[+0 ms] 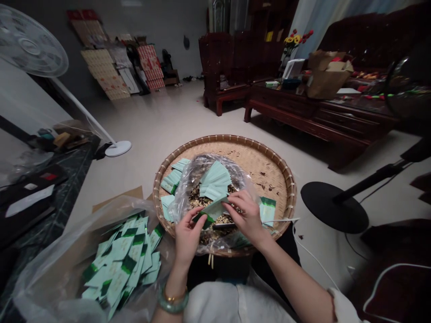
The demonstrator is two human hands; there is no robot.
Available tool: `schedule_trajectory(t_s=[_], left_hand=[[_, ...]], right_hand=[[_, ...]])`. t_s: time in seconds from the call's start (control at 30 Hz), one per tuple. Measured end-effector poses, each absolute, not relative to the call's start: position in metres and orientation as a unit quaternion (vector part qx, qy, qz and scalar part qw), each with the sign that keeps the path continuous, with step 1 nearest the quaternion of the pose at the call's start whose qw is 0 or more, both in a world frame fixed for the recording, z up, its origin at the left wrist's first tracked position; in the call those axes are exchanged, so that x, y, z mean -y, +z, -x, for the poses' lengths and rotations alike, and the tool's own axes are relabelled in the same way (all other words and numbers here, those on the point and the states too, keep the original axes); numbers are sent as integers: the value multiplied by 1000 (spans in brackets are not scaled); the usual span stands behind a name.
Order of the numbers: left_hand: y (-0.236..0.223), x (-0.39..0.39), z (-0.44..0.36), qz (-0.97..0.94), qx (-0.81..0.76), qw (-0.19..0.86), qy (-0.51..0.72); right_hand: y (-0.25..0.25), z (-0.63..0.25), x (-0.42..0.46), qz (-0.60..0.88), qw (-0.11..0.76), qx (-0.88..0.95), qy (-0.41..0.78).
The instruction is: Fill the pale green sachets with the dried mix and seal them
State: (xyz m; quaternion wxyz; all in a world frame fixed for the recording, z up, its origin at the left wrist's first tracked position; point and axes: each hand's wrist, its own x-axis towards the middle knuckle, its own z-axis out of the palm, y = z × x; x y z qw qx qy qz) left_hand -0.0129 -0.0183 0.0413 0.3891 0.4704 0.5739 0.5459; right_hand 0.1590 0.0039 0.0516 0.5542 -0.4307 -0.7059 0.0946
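Note:
Between my two hands is one pale and dark green paper sachet (215, 208). My left hand (186, 233) pinches its left end, and the fingers of my right hand (245, 213) close on its right end. Just beneath them lies an open clear plastic bag (183, 193) holding a dry, dark and yellowish loose mix (195, 199). A fanned stack of pale green sachets (215, 176) rests on the mix. Partly under my hands is a dark, straight-edged object (225, 226), whose kind I cannot make out. All this sits in a round woven bamboo tray (290, 188).
More sachets (171, 181) line the tray's left side, with others (268, 208) at its right. A large plastic bag (43, 269) full of sachets (123, 251) stands at lower left. Fan bases (118, 148) flank the tray. A wooden table (313, 119) stands beyond.

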Motion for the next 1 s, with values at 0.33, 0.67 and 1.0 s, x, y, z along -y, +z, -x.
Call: schedule_trajectory(t_s=[0.33,0.67,1.0], left_hand=[[28,22,11,-500,-599,359,512],[14,26,17,-584,-575,330,469],[18,36,2,-812,-476,3,338]], right_hand=[[53,-168,6,447,477,724,221],[38,-177,7,428,305,665,531],[25,-162,10,442,346,682,468]])
